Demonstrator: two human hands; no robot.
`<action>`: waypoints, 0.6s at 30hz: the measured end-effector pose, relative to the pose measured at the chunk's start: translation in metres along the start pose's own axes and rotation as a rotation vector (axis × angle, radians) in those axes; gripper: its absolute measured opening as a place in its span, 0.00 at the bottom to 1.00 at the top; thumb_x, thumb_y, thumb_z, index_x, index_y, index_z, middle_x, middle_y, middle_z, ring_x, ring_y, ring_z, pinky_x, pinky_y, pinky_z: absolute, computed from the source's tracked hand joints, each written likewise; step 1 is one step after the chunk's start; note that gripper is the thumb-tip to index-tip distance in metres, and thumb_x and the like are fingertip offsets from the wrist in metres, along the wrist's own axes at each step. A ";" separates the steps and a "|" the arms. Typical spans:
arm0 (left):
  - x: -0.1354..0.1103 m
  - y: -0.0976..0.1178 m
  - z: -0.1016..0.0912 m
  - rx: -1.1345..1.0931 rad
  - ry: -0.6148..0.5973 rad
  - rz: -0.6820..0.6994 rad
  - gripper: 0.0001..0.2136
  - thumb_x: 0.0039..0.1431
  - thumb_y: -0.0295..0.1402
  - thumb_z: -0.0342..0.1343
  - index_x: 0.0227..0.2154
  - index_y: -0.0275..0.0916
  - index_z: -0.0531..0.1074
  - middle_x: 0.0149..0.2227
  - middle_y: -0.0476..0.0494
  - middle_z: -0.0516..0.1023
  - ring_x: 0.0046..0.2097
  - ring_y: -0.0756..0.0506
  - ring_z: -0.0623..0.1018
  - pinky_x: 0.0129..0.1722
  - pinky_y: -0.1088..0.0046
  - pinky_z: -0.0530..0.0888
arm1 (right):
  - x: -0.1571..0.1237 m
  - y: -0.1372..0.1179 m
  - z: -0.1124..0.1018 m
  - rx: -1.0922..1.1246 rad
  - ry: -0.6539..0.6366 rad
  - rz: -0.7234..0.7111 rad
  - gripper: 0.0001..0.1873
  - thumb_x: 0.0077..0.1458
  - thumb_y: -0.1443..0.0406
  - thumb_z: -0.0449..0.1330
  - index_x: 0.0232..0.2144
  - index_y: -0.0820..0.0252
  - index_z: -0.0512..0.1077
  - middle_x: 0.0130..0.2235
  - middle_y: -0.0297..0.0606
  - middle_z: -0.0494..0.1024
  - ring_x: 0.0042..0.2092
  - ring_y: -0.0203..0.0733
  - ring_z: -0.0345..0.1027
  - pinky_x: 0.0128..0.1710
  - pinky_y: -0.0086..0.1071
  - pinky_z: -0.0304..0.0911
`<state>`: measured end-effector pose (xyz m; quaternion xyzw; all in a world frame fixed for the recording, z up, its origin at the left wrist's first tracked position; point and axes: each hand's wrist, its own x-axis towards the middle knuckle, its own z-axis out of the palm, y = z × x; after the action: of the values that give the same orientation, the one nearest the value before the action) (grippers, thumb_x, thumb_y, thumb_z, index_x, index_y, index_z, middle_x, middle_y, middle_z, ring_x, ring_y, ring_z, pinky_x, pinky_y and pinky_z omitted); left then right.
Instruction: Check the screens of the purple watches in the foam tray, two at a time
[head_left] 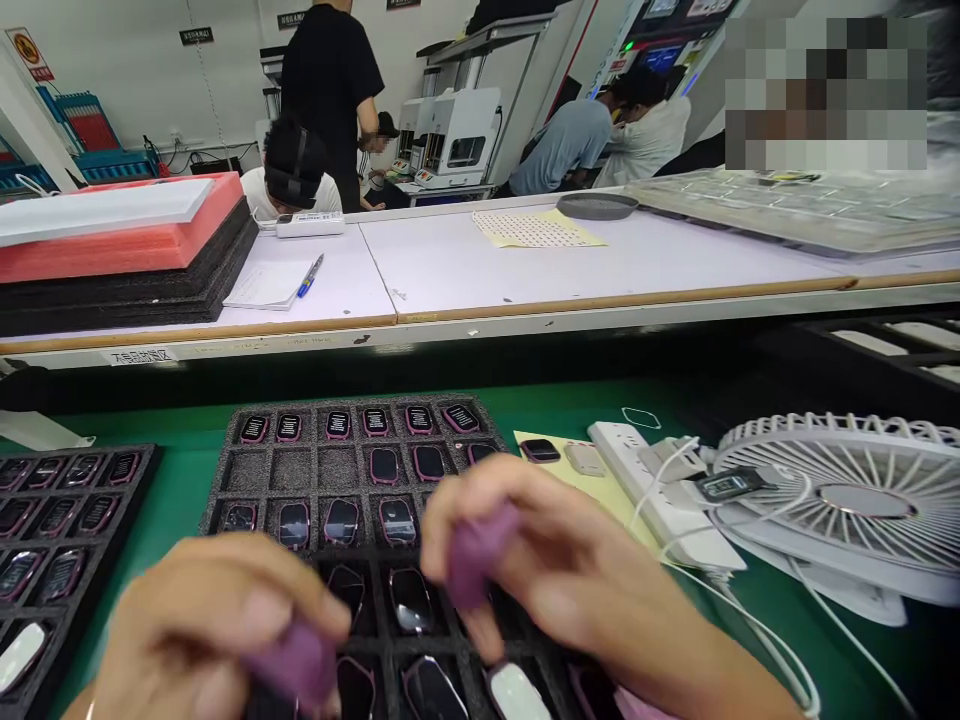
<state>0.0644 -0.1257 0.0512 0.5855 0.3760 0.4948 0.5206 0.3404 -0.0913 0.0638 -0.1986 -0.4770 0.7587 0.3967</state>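
Both my hands hover low over a black foam tray [300,470] whose pockets hold several pink-rimmed watch bodies [384,464]. My left hand [210,630] is curled over the tray's near left part, with a purple finger cot [300,662] on one fingertip. My right hand [555,570] is bent over the tray's near right part, a purple cot [472,555] on one finger and another finger pointing down at the pockets. Motion smears both hands, so I cannot tell whether either holds anything.
A second foam tray [146,462] of watch bodies lies at the left on the green mat. To the right are a yellow sheet [592,490] with a watch body [540,450], a white power strip [637,470] and a white fan [847,500]. Several people work behind the raised shelf [480,320].
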 end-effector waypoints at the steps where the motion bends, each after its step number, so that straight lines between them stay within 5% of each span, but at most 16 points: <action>1: 0.013 0.000 0.006 -0.029 0.049 0.009 0.07 0.56 0.42 0.61 0.38 0.61 0.81 0.33 0.46 0.84 0.22 0.42 0.79 0.18 0.62 0.76 | 0.015 0.006 -0.005 -0.012 0.029 -0.028 0.16 0.52 0.57 0.71 0.40 0.53 0.71 0.38 0.38 0.79 0.26 0.33 0.73 0.25 0.28 0.66; 2: 0.027 -0.002 0.012 -0.047 0.125 0.034 0.07 0.59 0.39 0.61 0.40 0.57 0.80 0.35 0.46 0.84 0.23 0.44 0.79 0.19 0.65 0.77 | 0.030 0.013 -0.011 -0.014 0.060 -0.046 0.17 0.51 0.59 0.72 0.39 0.55 0.70 0.36 0.35 0.79 0.25 0.32 0.72 0.24 0.28 0.65; 5: 0.062 -0.015 0.019 -0.018 0.124 -0.025 0.09 0.55 0.36 0.65 0.39 0.42 0.77 0.31 0.46 0.81 0.22 0.49 0.78 0.20 0.73 0.76 | 0.068 0.039 -0.028 -0.043 0.141 -0.022 0.15 0.53 0.61 0.69 0.40 0.58 0.70 0.32 0.33 0.79 0.22 0.30 0.69 0.23 0.26 0.64; 8: 0.079 -0.037 0.009 0.039 0.072 -0.132 0.16 0.51 0.32 0.66 0.43 0.38 0.74 0.33 0.47 0.79 0.24 0.52 0.77 0.24 0.76 0.76 | 0.088 0.059 -0.041 -0.044 0.166 0.047 0.15 0.55 0.64 0.66 0.44 0.59 0.70 0.34 0.34 0.79 0.26 0.33 0.74 0.26 0.27 0.66; 14: 0.073 -0.070 -0.044 0.130 0.065 -0.253 0.33 0.50 0.34 0.65 0.59 0.39 0.63 0.47 0.40 0.77 0.33 0.48 0.80 0.35 0.68 0.78 | 0.108 0.081 -0.047 -0.139 0.078 0.174 0.31 0.46 0.75 0.61 0.53 0.56 0.63 0.42 0.35 0.76 0.31 0.34 0.78 0.33 0.29 0.69; 18: 0.070 -0.086 -0.085 0.494 0.066 -0.216 0.31 0.52 0.39 0.63 0.60 0.39 0.66 0.42 0.41 0.79 0.40 0.42 0.78 0.43 0.60 0.76 | 0.130 0.095 -0.039 -0.759 -0.046 0.096 0.32 0.50 0.76 0.59 0.57 0.58 0.59 0.42 0.37 0.74 0.32 0.36 0.76 0.34 0.33 0.71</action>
<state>0.0038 -0.0238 -0.0225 0.6349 0.5624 0.3484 0.3990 0.2492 0.0123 -0.0278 -0.3362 -0.7230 0.5501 0.2481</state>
